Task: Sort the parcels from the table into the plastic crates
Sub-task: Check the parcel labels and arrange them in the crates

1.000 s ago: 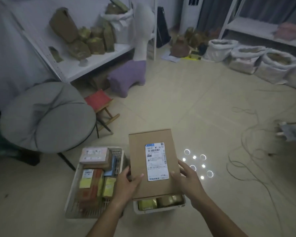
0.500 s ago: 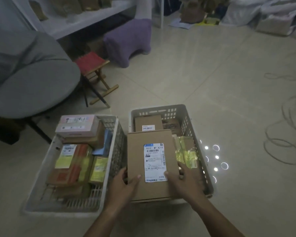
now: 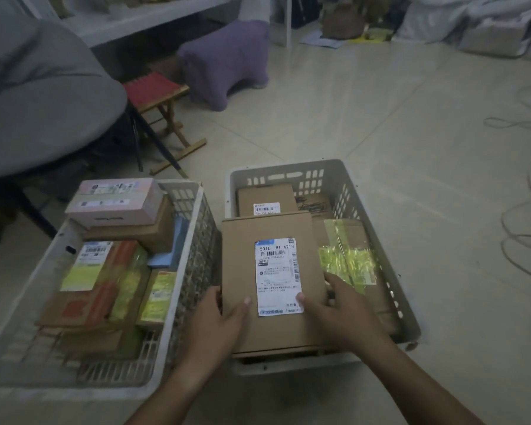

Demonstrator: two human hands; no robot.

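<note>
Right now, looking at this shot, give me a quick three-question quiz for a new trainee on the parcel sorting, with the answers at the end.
1. True or false: both hands grip the labelled box.
2. Which crate is that box over: A) the left crate, B) the right crate, C) neither?
3. Fill in: the top parcel in the left crate is a ____ box.

Key:
1. True. The left hand and right hand grip its near end, thumbs on top.
2. B.
3. Pink.
</note>
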